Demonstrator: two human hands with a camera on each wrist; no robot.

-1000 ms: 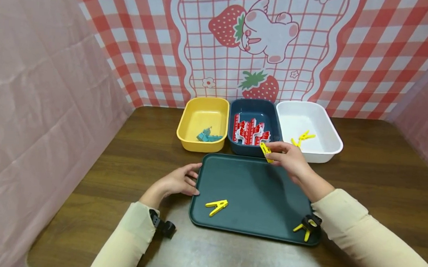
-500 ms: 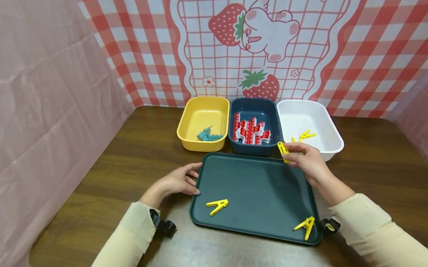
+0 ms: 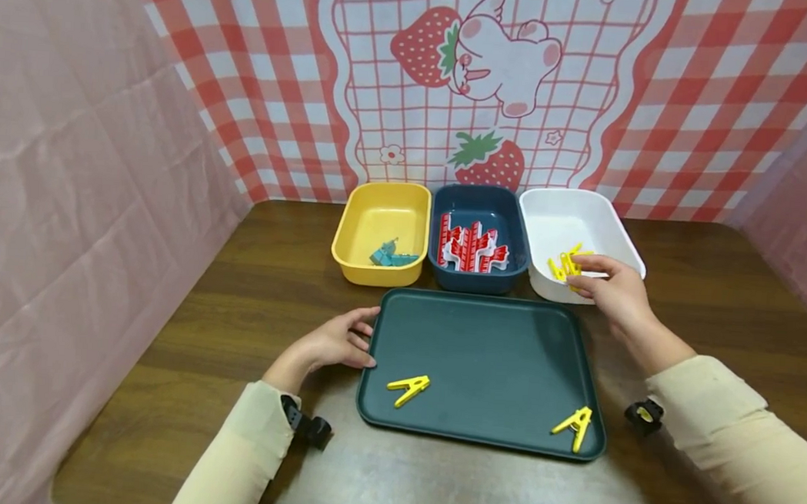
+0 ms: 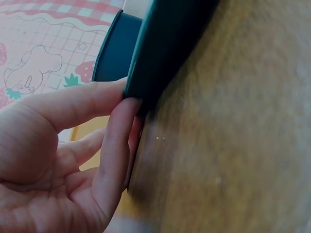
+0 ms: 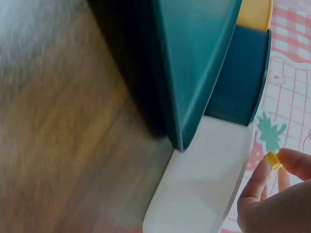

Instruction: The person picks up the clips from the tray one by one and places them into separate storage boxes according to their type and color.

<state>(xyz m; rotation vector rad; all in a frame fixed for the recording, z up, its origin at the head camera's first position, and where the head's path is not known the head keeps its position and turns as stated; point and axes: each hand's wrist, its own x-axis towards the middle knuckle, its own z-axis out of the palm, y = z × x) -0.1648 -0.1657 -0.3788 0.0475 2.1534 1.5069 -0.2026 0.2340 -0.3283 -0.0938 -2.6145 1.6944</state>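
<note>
My right hand [image 3: 616, 292] is over the near side of the white bin [image 3: 616, 234], pinching a yellow clothespin [image 5: 273, 160] between thumb and fingertips. Other yellow clothespins [image 3: 558, 271] lie in that bin, overlapped by the held one in the head view. My left hand [image 3: 334, 342] grips the left rim of the dark green tray [image 3: 480, 365], thumb and fingertips at its edge in the left wrist view. Two more yellow clothespins lie on the tray, one clothespin [image 3: 409, 389] at the front left and another clothespin [image 3: 575, 427] at the front right corner.
Left of the white bin stand a dark blue bin [image 3: 483, 203] with several red-and-white pieces [image 3: 471, 248] and a yellow bin [image 3: 385, 212] with teal pieces [image 3: 392, 255]. A checked cloth [image 3: 282, 83] hangs behind the wooden table [image 3: 235, 288].
My right hand has carried the clothespin rightward from the dark blue bin's front edge to over the white bin. My left hand stays at the tray's rim.
</note>
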